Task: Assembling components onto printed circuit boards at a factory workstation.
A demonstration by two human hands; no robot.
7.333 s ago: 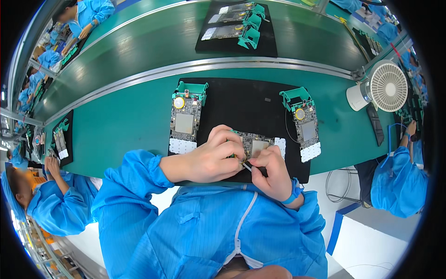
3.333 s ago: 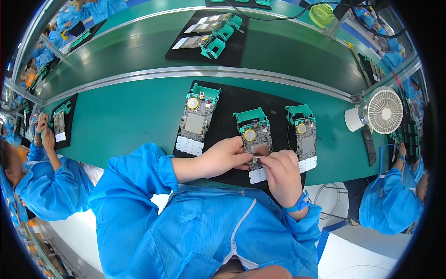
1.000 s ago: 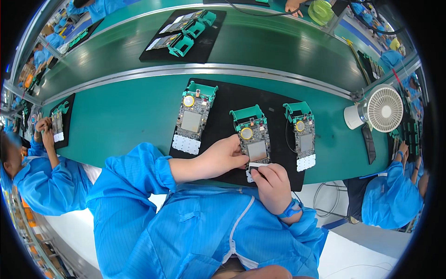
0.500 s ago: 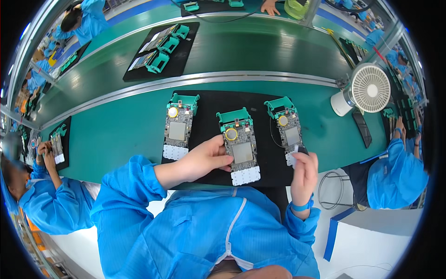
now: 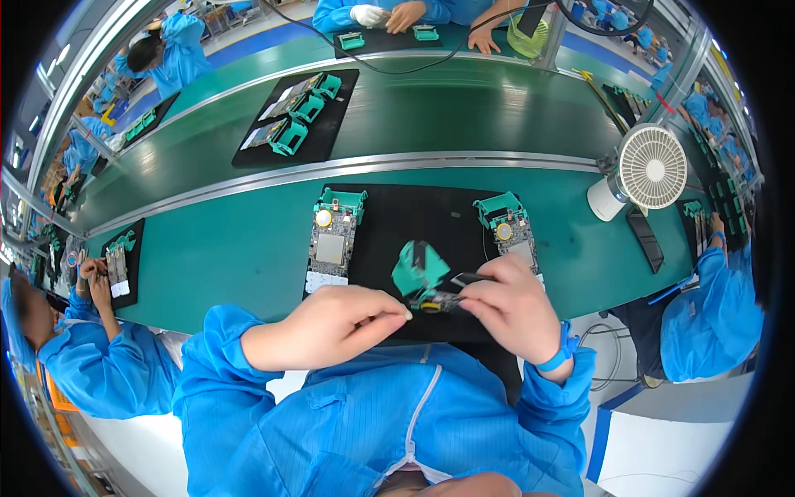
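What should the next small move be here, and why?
I'd probably steady the grey circuit board and its green plastic bracket with the bare left hand: they look tilted and blurred over the black rectangular mat, the bare right hand seems to grip one end alongside a slim dark object, and the left hand is pinched nearby, contact unclear.

Scene bright, light even and whitish, shadows soft. Belt [image 5: 447, 103] picks up pale glare streaks at upper left and upper right of centre; surface [image 5: 215, 248] mostly matte. Mat [image 5: 406, 215] goes near-black, little detail. White patch [image 5: 662, 447] lower right close to washed out. Motion blur on green holder [image 5: 419, 270] mid-frame; right hand [image 5: 517, 311] a bit soft, fan [image 5: 654, 170] crisp. Fisheye bows rail [image 5: 464, 159]; corners black, bluish fringe at rim. Far background upper left soft.
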